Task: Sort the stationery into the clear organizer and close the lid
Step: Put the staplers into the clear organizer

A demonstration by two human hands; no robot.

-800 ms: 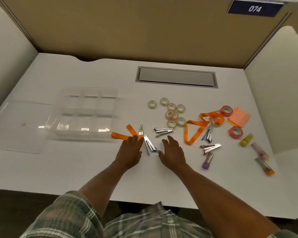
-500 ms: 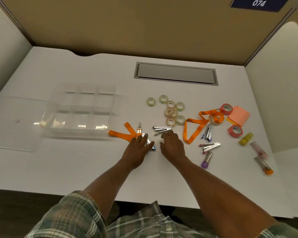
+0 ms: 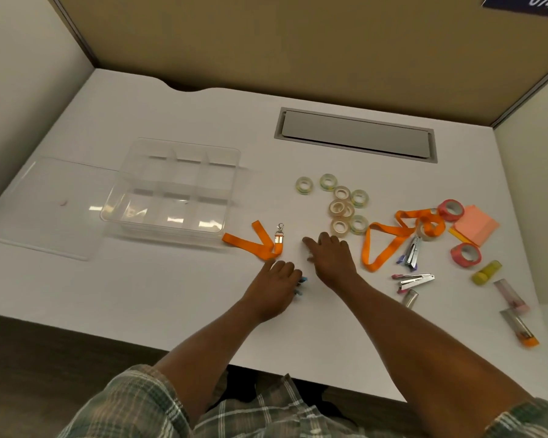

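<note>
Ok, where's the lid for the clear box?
In the head view, the clear lid lies flat on the white table at far left, beside the clear organizer.

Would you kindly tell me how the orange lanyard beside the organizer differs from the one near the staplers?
The left lanyard, beside the clear organizer, lies folded in a V; the right lanyard, near the staplers, spreads in an open loop. The left lanyard shows its metal clip; the right lanyard shows none, and its far end loops over a tape roll. Both are flat orange ribbon on the white desk, outside the organizer.
</note>
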